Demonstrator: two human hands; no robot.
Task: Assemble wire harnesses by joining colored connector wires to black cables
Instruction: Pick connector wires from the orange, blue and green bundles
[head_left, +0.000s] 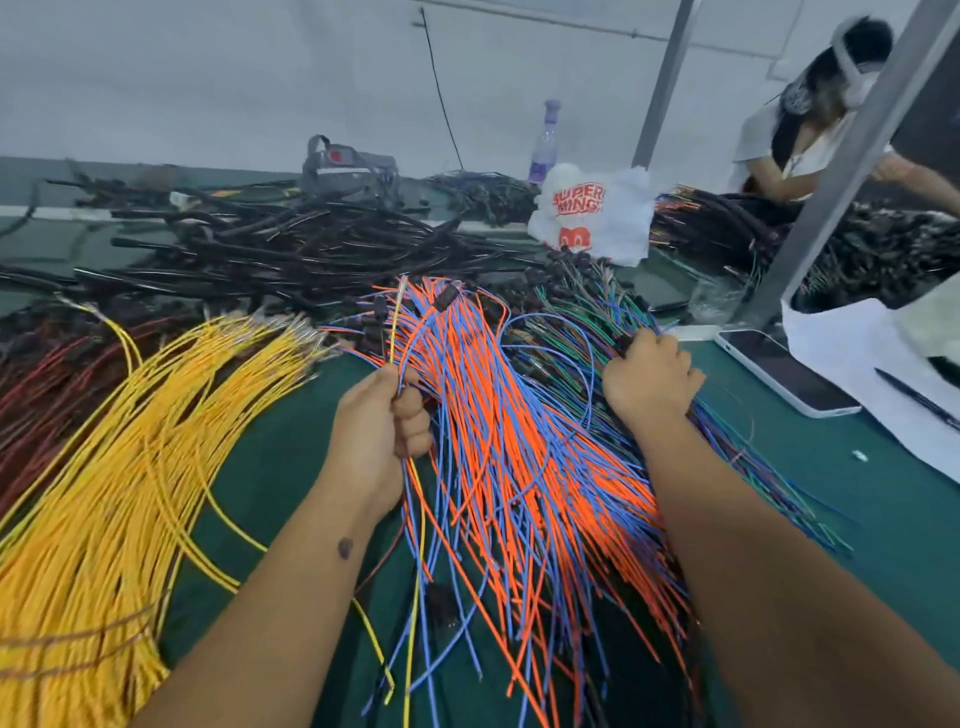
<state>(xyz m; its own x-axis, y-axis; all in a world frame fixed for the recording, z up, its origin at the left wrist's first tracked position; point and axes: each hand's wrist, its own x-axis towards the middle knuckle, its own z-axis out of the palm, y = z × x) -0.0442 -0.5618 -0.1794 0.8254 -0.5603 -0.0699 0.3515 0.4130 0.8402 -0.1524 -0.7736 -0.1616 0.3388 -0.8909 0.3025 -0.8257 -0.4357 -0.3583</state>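
My left hand (382, 415) grips a few thin wires, a yellow one and a blue one, which run up past its thumb and hang down below the fist. My right hand (649, 379) is curled round a small black connector (623, 343) in the pile of green and blue wires (587, 312). Between the hands lies a big fan of orange and blue wires (519, 467). A thick bundle of yellow wires (130, 441) spreads at the left. Black cables (291, 244) are heaped at the back of the green table (779, 493).
Dark red wires (47, 374) lie at the far left. A white phone (784, 371) and white paper (883, 384) sit at the right. A white plastic bag (592, 213), a bottle (545, 145) and a grey device (348, 166) stand behind. Another person (810, 119) works beyond a metal post (852, 150).
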